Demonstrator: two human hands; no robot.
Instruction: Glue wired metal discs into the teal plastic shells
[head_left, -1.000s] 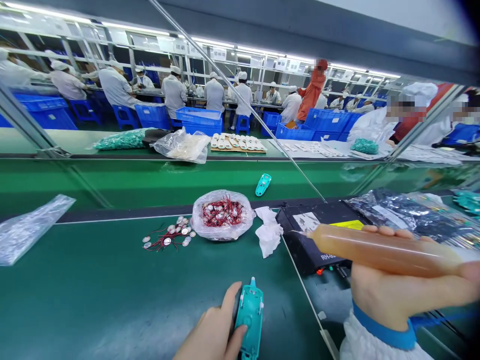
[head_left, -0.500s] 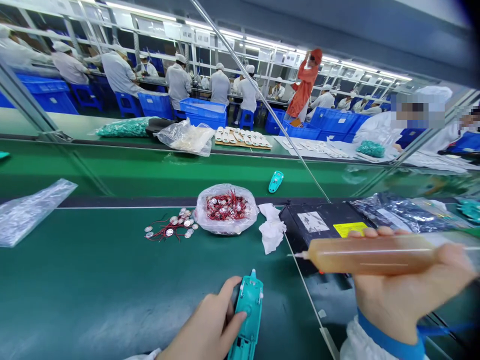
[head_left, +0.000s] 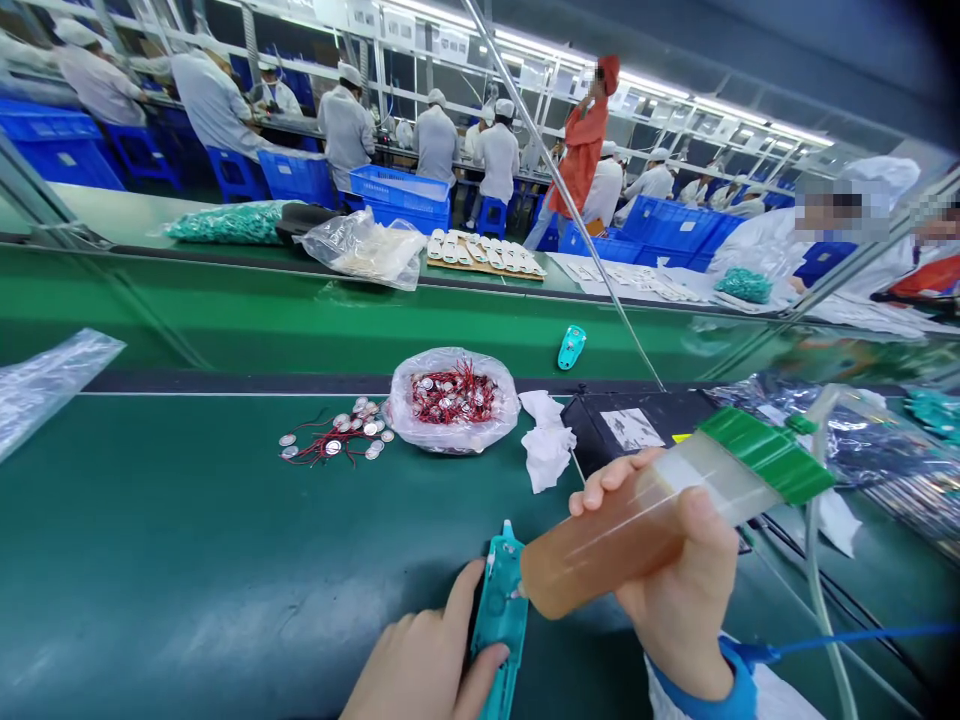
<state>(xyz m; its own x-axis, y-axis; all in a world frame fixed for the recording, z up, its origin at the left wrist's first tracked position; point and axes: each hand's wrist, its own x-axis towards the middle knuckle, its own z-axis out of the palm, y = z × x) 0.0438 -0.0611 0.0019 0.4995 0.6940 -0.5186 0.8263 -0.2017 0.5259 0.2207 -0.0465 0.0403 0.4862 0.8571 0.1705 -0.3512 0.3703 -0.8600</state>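
Observation:
My left hand [head_left: 431, 650] grips the lower part of a teal plastic housing [head_left: 501, 622], thumb on one side and forefinger along the other. The housing lies with its hollow inside facing up. In my right hand [head_left: 679, 590] is a glue syringe [head_left: 611, 545], a fat clear barrel of amber liquid with a green cap and a hose at its upper end. It tilts down to the left. Its thin tip is inside the housing near the round recess; whether it touches the surface I cannot tell.
A plastic bag [head_left: 401, 425] full of red-wired metal discs stands ahead, with loose wired discs [head_left: 334, 440] to its left. Crumpled white tissue [head_left: 547, 455] lies beside a black box [head_left: 592, 425]. Another teal housing [head_left: 571, 347] sits on the green belt [head_left: 480, 330]. Co-workers in white sit beyond.
My right hand has swung the syringe left and down, from above the black box to the teal housing, tilting it so the capped end rises. My left hand keeps its grip on the housing.

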